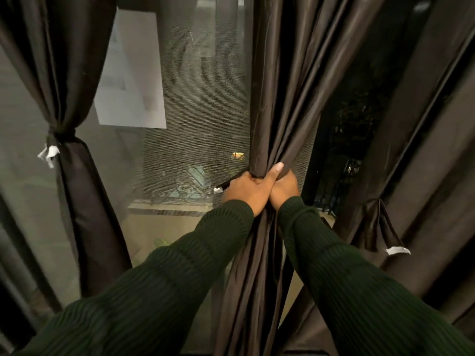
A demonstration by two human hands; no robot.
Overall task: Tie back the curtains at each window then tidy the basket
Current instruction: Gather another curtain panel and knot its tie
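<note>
- I have the middle curtain (280,98) bunched into one thick rope at about waist height, so a tie can go round it.
- My left hand (244,191) wraps the bundle from its left side, fingers curled tight on the cloth; a thin dark tie strip with a white end (226,185) sticks out just left of that hand. Whether the hand pinches it I cannot tell.
- My right hand (282,187) closes its grip on the same bundle from the right, thumb up against the folds, touching the left hand.
- Left of the middle curtain, the left curtain (69,73) is already cinched with its tie (60,136).
- Right of it, the right curtain (416,124) also looks tied, its tie (377,222) hanging loose.
- No basket is in view.
- My judgement: this is the wrapping step on the last panel here; the slick fabric could slip loose if either hand eases off.
</note>
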